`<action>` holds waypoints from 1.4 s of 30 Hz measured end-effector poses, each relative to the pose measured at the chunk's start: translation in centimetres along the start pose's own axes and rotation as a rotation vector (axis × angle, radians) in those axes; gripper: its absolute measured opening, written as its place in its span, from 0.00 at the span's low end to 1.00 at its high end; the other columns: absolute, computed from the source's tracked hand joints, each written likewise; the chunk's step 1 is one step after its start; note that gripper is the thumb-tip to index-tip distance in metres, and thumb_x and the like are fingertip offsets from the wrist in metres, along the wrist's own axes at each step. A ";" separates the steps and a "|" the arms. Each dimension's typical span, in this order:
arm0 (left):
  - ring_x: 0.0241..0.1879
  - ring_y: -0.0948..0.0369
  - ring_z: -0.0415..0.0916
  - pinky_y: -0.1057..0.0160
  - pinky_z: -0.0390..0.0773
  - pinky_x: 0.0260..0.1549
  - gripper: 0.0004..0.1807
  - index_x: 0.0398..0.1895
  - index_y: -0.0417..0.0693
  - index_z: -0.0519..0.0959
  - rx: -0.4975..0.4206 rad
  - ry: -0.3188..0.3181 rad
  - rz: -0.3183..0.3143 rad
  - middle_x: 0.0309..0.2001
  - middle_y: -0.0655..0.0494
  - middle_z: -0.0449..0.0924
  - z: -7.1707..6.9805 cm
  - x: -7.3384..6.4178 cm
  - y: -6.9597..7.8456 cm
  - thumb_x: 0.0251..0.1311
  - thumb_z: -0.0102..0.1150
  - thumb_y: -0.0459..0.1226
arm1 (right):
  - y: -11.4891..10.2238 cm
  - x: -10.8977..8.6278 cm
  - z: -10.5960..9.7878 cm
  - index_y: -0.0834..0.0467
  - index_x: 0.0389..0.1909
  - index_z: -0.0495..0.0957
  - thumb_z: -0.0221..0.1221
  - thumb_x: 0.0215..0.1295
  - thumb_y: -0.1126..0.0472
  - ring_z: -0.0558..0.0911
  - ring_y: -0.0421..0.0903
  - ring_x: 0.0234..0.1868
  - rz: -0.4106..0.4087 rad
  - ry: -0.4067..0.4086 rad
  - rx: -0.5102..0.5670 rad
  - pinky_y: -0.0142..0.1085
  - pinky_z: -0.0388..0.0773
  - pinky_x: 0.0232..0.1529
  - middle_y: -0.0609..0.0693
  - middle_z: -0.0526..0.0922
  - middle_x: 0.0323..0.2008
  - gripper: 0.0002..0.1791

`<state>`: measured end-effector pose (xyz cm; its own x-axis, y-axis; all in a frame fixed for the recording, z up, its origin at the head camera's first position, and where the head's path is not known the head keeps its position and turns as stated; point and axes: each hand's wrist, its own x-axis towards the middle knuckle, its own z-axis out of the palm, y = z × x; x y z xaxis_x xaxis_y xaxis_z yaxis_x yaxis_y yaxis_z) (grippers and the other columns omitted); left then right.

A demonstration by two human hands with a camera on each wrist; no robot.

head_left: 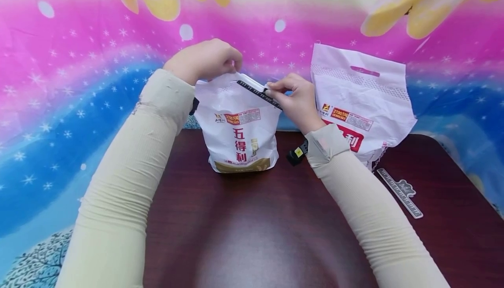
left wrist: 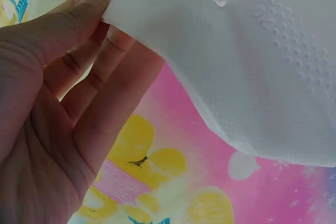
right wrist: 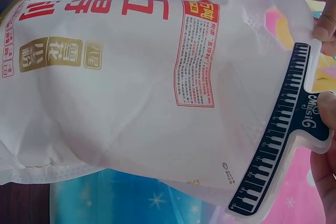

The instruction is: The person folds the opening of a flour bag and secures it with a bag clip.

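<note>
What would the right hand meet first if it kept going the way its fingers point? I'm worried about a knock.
The right hand, pinching the piano-key clip, points left across the flour bag top. It would probably meet the left hand pinching that top; depth is unclear.

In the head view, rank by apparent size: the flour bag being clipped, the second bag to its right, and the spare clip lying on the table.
1. Second bag, though partly hidden by the forearm.
2. Flour bag being clipped; close to the first, so unsure.
3. Spare clip, clearly smallest.
</note>
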<state>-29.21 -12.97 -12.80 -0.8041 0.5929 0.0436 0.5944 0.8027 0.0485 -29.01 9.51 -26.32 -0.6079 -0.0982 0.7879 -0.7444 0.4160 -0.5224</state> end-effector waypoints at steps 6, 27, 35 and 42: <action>0.50 0.50 0.73 0.52 0.75 0.46 0.14 0.53 0.46 0.81 0.002 -0.011 -0.005 0.55 0.46 0.79 0.0 0.0 -0.2 0.75 0.46 0.32 | 0.0 0.0 0.2 0.64 0.39 0.89 0.73 0.57 0.69 0.82 0.49 0.35 -0.006 0.013 0.006 0.28 0.77 0.35 0.57 0.84 0.32 0.08; 0.52 0.50 0.74 0.50 0.77 0.48 0.14 0.54 0.48 0.82 0.010 -0.007 -0.003 0.56 0.48 0.79 0.0 0.1 0.5 0.75 0.47 0.32 | -0.1 -0.3 -0.7 0.60 0.46 0.88 0.73 0.59 0.64 0.84 0.46 0.40 0.074 -0.038 -0.066 0.27 0.77 0.37 0.54 0.86 0.39 0.14; 0.52 0.50 0.74 0.50 0.77 0.50 0.13 0.54 0.46 0.81 0.029 -0.007 0.013 0.55 0.46 0.79 0.2 0.2 0.7 0.75 0.47 0.32 | -0.2 -0.4 -0.8 0.60 0.48 0.87 0.73 0.59 0.64 0.84 0.48 0.41 0.061 -0.032 -0.095 0.40 0.82 0.42 0.55 0.86 0.39 0.15; 0.53 0.50 0.74 0.49 0.75 0.51 0.14 0.54 0.47 0.82 0.046 -0.010 0.005 0.55 0.47 0.80 0.0 0.0 0.9 0.74 0.48 0.31 | -0.1 -0.5 -0.7 0.61 0.49 0.87 0.72 0.59 0.66 0.84 0.49 0.42 0.065 -0.022 -0.085 0.43 0.82 0.44 0.56 0.87 0.40 0.16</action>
<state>-28.66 -12.22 -12.78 -0.8015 0.5970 0.0338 0.5975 0.8019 0.0024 -28.37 10.17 -26.42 -0.6609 -0.0883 0.7452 -0.6776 0.4972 -0.5420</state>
